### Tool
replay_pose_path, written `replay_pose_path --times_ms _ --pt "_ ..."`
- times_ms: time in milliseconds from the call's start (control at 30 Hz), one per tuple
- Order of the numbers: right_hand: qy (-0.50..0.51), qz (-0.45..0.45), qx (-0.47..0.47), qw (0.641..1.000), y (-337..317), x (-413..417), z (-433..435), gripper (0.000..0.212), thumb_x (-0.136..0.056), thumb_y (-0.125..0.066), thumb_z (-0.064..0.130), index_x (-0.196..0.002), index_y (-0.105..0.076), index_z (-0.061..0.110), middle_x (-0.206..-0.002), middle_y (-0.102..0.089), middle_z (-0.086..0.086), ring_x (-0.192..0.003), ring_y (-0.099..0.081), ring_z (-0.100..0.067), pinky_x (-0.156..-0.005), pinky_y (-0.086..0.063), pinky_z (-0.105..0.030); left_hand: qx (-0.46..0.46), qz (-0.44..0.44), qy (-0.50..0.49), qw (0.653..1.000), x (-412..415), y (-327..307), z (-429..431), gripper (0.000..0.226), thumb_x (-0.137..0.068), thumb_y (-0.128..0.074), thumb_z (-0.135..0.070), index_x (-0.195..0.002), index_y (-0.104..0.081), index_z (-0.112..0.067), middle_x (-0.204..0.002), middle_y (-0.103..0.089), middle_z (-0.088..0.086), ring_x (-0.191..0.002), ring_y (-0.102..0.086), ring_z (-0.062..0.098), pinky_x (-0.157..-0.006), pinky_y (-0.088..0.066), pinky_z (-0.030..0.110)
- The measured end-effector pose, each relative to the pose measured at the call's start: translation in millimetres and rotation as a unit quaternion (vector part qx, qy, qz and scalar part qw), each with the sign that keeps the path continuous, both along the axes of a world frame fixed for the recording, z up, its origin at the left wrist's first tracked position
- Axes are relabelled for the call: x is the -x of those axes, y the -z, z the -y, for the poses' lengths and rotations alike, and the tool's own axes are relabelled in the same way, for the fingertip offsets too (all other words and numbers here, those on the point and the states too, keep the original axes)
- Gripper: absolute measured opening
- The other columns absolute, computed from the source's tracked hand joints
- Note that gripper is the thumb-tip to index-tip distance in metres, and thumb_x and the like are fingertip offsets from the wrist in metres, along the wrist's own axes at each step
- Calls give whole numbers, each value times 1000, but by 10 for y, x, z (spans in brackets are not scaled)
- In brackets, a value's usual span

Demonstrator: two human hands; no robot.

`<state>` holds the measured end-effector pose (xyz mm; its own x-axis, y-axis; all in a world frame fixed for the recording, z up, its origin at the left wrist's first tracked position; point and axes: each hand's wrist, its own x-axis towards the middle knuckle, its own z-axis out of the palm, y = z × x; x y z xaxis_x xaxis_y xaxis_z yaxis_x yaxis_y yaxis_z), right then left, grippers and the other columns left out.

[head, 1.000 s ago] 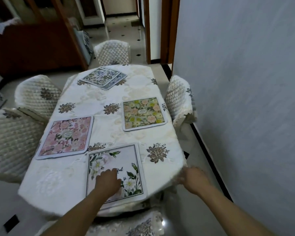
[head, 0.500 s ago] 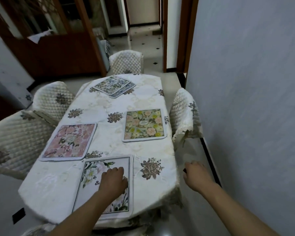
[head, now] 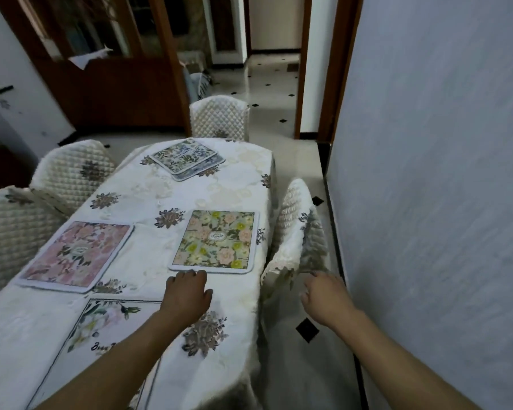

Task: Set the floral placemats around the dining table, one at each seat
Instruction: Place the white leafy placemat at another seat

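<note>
Head view: left hand (head: 187,294) has come off the white floral placemat (head: 101,335) at the table's (head: 234,297) near edge and now rests on the cloth, fingers loosely together, tips just short of the green-yellow placemat (head: 216,241) by the right edge; right hand (head: 323,297) hangs empty off the table, fingers slightly curled, near the right-side chair (head: 296,232). Pink placemat (head: 77,255) sits at the left edge, and the leftover stack (head: 187,158) waits at the far end, so near seat looks done, and the next mat probably comes from that stack.

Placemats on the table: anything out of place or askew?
Yes. At the far end, two placemats lie overlapped in a skewed stack, not yet dealt to seats. The pink, yellow-green and white mats lie flat, singly.
</note>
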<state>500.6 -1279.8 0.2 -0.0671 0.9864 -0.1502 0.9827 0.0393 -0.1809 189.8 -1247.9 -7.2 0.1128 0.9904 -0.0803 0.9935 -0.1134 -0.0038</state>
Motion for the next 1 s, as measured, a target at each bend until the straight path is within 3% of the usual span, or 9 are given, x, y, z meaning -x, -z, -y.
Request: replay_pose_path --times_ms 267,467,633,733,1000 --pt "-105 6 -52 993 -264 -748 -873 35 -88 -49 38 -111 -61 15 -121 -62 -11 -114 -55 -31 -96 -41 -38 -10 10 -79 997 -958 -207 -183 32 -90 -52 -45 -109 -56 -19 -105 -64 5 -102 -57 30 -84 -41 40" --pt "-163 19 -26 986 -149 -730 -1524 29 -85 -46 29 -106 -61 15 -113 -64 -11 -107 -57 -31 -91 -44 -41 -14 11 -128 992 -989 -209 -556 30 -91 -51 -45 -106 -54 -19 -101 -63 5 -99 -57 29 -82 -41 40" --pt "-172 26 3 985 -86 -769 -2212 30 -89 -44 35 -110 -54 17 -109 -59 -10 -104 -53 -30 -89 -40 -41 -13 29 -148 988 -1017 -47 -1325 32 -91 -49 -47 -108 -53 -20 -101 -64 5 -99 -58 30 -86 -42 41" --pt "-171 45 1 984 -100 -895 -2711 25 -90 -45 35 -103 -53 16 -103 -59 -9 -96 -56 -30 -83 -39 -39 -7 46 -142 989 -1119 76 -1841 34 -91 -50 -47 -113 -54 -20 -102 -64 5 -99 -59 30 -84 -43 41" --pt "-190 44 4 981 -6 -871 -3821 26 -90 -46 39 -105 -52 18 -103 -58 -8 -97 -55 -29 -83 -40 -39 23 68 -185 980 -1200 225 -2474 31 -91 -46 -46 -111 -53 -23 -107 -64 3 -101 -58 27 -87 -41 42"
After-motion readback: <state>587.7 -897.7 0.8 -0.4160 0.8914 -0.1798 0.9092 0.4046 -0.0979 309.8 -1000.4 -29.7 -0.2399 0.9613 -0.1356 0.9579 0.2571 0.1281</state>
